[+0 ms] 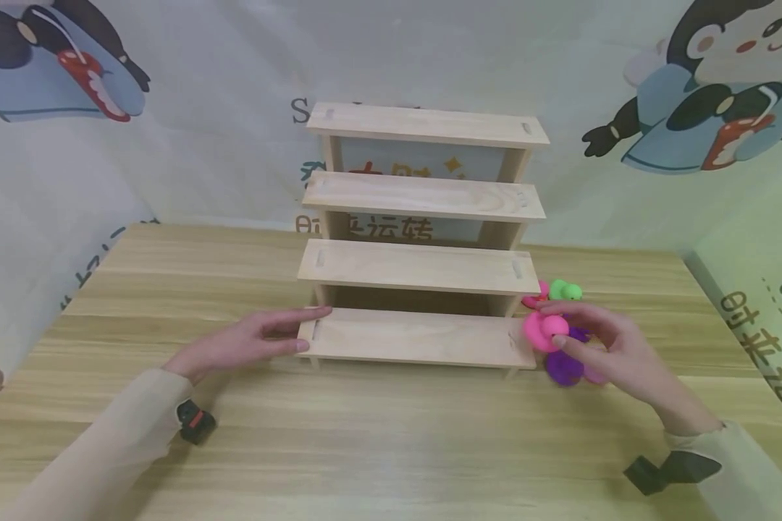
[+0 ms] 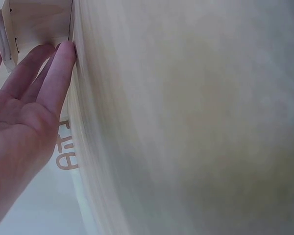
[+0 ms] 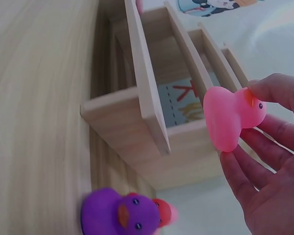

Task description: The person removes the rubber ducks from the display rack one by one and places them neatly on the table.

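Observation:
A pink rubber duck is pinched between the thumb and fingers of my right hand, held up beside the right end of the lowest step. In the right wrist view the duck is plainly off the table. My left hand touches the left end of the pale wooden stepped shelf, its index finger on the lowest board and thumb at the front corner. The left wrist view shows that hand's fingers extended against the shelf's side.
Several more rubber ducks lie on the table right of the shelf: a purple duck, a green duck and a red duck among them. The wooden table meets a printed backdrop behind the shelf.

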Tool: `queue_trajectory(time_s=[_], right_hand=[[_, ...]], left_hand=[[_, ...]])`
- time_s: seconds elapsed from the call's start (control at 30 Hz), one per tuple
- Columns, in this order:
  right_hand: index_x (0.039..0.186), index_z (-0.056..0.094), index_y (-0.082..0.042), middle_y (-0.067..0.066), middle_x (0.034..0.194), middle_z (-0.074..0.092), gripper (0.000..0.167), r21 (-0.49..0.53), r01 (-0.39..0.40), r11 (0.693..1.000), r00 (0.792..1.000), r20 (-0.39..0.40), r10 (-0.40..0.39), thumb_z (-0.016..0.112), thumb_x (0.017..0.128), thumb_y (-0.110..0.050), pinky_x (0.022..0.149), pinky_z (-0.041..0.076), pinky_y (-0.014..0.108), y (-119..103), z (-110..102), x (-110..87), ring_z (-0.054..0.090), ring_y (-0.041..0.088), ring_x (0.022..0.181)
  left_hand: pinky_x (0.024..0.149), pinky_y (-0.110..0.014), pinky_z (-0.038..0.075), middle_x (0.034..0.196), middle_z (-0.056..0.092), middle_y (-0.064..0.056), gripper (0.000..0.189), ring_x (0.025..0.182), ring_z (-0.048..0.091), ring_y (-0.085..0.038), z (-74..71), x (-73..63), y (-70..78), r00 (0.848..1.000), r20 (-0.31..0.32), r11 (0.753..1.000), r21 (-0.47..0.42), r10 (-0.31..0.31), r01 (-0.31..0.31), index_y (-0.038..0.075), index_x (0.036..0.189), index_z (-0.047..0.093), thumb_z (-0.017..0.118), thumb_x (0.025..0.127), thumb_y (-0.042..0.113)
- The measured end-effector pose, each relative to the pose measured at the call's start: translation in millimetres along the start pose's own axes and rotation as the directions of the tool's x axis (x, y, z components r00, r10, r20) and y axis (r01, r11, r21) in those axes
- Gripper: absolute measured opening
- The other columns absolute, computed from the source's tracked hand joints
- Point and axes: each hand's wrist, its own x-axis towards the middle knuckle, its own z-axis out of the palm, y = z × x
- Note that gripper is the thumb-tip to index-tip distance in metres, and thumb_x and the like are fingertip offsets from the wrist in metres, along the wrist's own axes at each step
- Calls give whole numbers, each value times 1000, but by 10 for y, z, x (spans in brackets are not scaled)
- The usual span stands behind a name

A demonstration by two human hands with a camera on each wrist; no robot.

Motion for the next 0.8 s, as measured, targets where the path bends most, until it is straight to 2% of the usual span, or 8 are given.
queue_trajectory(time_s=[0.1, 0.17, 0.37, 0.63, 0.8], right_hand=[[124, 61, 0, -2, 117, 64, 35, -45, -55, 997, 998, -20, 54, 63, 89, 6, 80, 50, 22, 2, -57, -29, 60, 12, 98], [124, 61, -2, -4, 117, 64, 35, -62, -79, 995, 997, -31, 77, 63, 90, 3, 79, 50, 21, 5, -96, -40, 61, 12, 98], [125, 60, -2, 0, 124, 62, 38, -104, -53, 993, 996, -73, 45, 63, 88, 9, 82, 48, 17, 50, -249, -64, 57, 9, 106], [127, 60, -3, -1, 126, 61, 38, -149, -55, 987, 995, -94, 41, 59, 90, 8, 74, 52, 18, 113, -463, -78, 55, 7, 108], [126, 60, -1, -3, 124, 62, 37, -183, -59, 981, 993, -113, 39, 60, 91, 7, 83, 45, 13, 147, -549, -67, 55, 3, 109]], left_hand=[[107, -59, 26, 153, 32, -1, 55, 137, 32, -33, 5, 0, -4, 1000, 5, 1000, -4, 5, -5, 36, 148, 37, 57, 98, 37], [106, -59, 27, 154, 31, -1, 55, 136, 32, -34, 4, -1, -7, 1000, 6, 1000, 2, 8, -8, 36, 149, 36, 56, 98, 36], [106, -60, 26, 154, 31, -1, 55, 136, 33, -34, 6, 1, -3, 1000, 7, 1000, 10, 9, -9, 36, 149, 36, 57, 97, 36], [106, -61, 25, 154, 29, 2, 55, 138, 30, -35, 5, 7, 2, 1000, 5, 1000, 6, 4, -4, 38, 148, 36, 57, 97, 37], [106, -61, 25, 155, 29, 4, 55, 138, 29, -34, 1, 16, -2, 1000, 11, 1000, -7, 8, -7, 38, 148, 36, 57, 98, 36]])
